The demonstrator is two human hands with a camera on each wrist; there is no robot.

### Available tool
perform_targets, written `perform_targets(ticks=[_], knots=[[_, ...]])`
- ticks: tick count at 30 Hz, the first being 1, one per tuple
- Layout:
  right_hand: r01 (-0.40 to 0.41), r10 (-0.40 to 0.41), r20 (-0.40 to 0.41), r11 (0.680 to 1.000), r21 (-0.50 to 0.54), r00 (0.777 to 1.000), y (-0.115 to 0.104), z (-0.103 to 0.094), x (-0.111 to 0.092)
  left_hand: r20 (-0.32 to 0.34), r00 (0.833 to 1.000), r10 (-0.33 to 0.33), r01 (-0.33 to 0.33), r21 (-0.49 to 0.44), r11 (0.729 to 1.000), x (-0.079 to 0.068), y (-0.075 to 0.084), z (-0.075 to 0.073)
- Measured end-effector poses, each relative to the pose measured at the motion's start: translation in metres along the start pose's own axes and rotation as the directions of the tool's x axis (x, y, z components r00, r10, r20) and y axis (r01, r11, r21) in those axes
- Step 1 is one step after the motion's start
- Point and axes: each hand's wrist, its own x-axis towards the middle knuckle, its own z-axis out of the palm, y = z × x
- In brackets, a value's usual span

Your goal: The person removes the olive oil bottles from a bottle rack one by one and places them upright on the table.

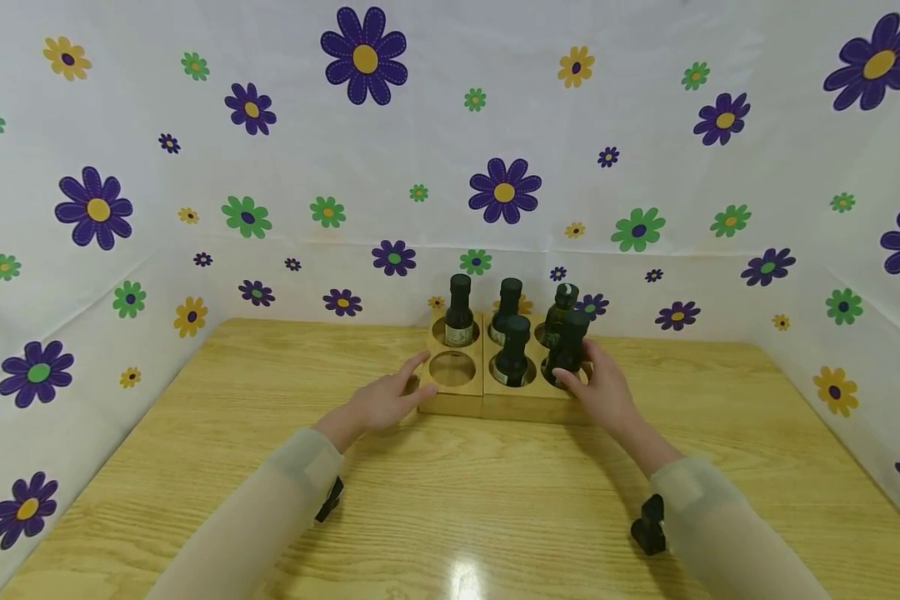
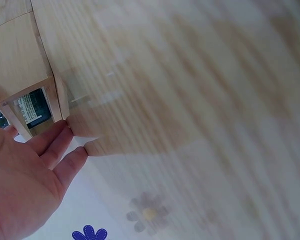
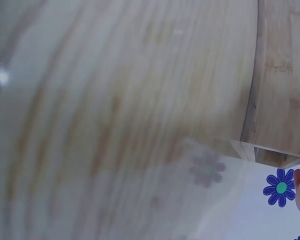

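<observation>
A wooden bottle rack [image 1: 525, 407] with round holes and a seam across it stands near the back of the table. Dark green bottles with black caps stand in several holes; the front left hole [image 1: 452, 367] shows its inside. My left hand [image 1: 386, 400] has its fingers and thumb against the rack's left end. Those fingers look straight in the left wrist view, with tips on the table beside a label seen through the rack's open end. My right hand [image 1: 607, 392] grips the front right bottle [image 1: 570, 337] between thumb and fingers. Only a sliver of it shows in the right wrist view.
The wood-grain table [image 1: 435, 492] is bounded at the back and sides by a white cloth [image 1: 285, 167] printed with flowers. A black wrist device [image 1: 648, 525] sits below the right sleeve, another below the left.
</observation>
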Motion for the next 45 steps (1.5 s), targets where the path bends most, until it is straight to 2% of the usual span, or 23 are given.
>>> perform_targets(ticks=[13, 18, 33, 45], knots=[[0.045, -0.048, -0.024, 0.994, -0.104, 0.999, -0.010, -0.016, -0.002, 0.006, 1.000, 0.004, -0.004, -0.009, 1.000, -0.001, 0.001, 0.001], [0.084, -0.090, -0.037, 0.986, -0.141, 0.995, -0.014, -0.023, 0.000, 0.002, 1.000, 0.003, -0.003, -0.007, 1.000, -0.002, 0.001, 0.000], [0.128, -0.134, -0.054, 0.986, -0.103, 0.990, -0.028, -0.049, 0.005, -0.003, 1.000, 0.002, -0.002, -0.009, 1.000, -0.001, 0.001, 0.000], [0.121, -0.131, -0.095, 0.987, -0.104, 0.987, -0.023, -0.078, 0.000, -0.002, 1.000, 0.018, -0.018, -0.012, 1.000, -0.002, 0.003, 0.000]])
